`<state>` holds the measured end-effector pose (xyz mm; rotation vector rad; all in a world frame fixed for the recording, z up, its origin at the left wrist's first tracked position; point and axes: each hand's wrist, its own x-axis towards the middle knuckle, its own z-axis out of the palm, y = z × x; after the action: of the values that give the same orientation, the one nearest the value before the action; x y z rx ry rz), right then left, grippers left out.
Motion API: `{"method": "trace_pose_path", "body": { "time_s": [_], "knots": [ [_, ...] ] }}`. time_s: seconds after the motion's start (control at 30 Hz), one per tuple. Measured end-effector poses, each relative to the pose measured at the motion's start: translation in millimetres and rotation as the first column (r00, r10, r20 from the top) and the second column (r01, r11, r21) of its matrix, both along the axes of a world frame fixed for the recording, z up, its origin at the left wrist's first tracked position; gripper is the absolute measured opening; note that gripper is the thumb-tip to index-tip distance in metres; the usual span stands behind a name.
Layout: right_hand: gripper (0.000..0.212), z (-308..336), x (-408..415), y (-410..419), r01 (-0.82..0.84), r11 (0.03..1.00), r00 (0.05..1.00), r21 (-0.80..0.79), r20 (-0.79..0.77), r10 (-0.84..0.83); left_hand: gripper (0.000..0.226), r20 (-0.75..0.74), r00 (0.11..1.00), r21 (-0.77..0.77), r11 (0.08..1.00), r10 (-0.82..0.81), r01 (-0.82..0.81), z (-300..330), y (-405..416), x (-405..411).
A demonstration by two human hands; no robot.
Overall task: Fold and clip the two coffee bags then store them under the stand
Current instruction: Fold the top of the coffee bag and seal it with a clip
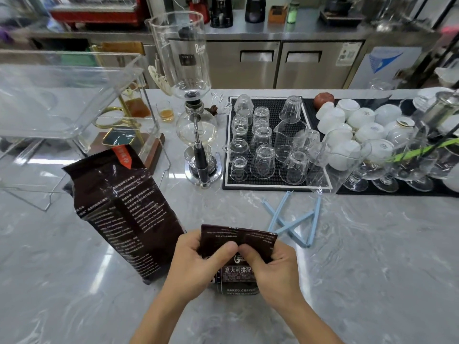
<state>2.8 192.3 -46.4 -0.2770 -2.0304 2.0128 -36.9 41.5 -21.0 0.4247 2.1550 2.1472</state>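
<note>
Fingers (224,250) of the left hand (198,264) and of the right hand (273,266) curl round the folded-over top of a small dark brown foil coffee bag (238,238), thumbs meeting at the middle of the fold and pinching it. This bag stands on the grey marbled desk (372,244) right in front of the person. Just to its left a taller dark brown coffee bag with an orange tag (119,207) stands unfolded. Two pale blue plastic sealing clips (293,219) lie crossed on the desk behind and to the right. A clear acrylic stand (62,95) rises at far left, beside a glass siphon brewer (196,125).
</note>
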Motion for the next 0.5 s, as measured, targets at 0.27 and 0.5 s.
{"method": "trace_pose_path", "body": {
  "time_s": [0.27,0.5],
  "knots": [
    [0.021,1,4,-1,-0.061,0.996,0.997,0.059,0.041,0.058,0.012,0.084,0.991,0.055,0.993,0.104,-0.108,-15,11,-1],
    [0.032,5,7,25,-0.28,0.947,0.96,-0.159,-0.071,0.272,0.018,0.05,0.991,0.016,0.992,0.124,-0.125,-14,15,1]
  ]
}}
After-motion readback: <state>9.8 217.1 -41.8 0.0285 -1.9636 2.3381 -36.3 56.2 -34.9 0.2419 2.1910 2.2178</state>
